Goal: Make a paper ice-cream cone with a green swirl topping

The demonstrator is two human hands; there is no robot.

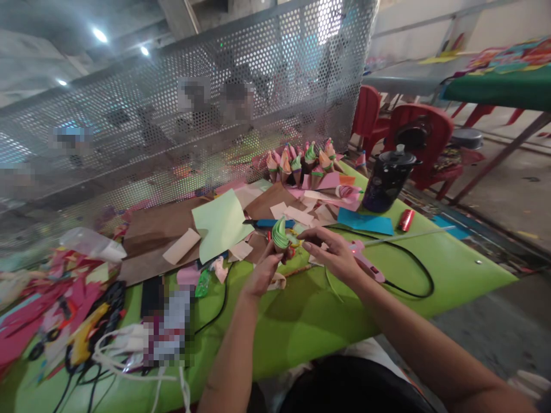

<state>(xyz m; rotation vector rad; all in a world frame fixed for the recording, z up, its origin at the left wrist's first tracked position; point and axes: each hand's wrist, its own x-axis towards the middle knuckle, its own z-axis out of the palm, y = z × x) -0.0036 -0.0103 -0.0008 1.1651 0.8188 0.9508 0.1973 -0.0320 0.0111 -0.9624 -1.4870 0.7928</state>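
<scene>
Upright between the fingers of my left hand (263,271) is a paper ice cream cone with a light green swirled top (281,234); its lower part is hidden by the fingers. Just to the right, my right hand (328,252) hovers with curved fingers apart, close to the swirl but not touching it. I see nothing clear in its grasp. A pink glue gun (368,265) lies on the table beside my right wrist. Behind the hands are a light green paper sheet (221,223) and a blue-handled tool (275,223) among paper scraps.
Several finished paper cones (297,163) stand at the back, near a dark tumbler (387,182). A red cylinder (406,220) and blue paper (365,221) lie right. Yellow glue gun (88,332), white cables (124,344) and pink scraps crowd the left. A perforated metal panel (172,132) borders the green table.
</scene>
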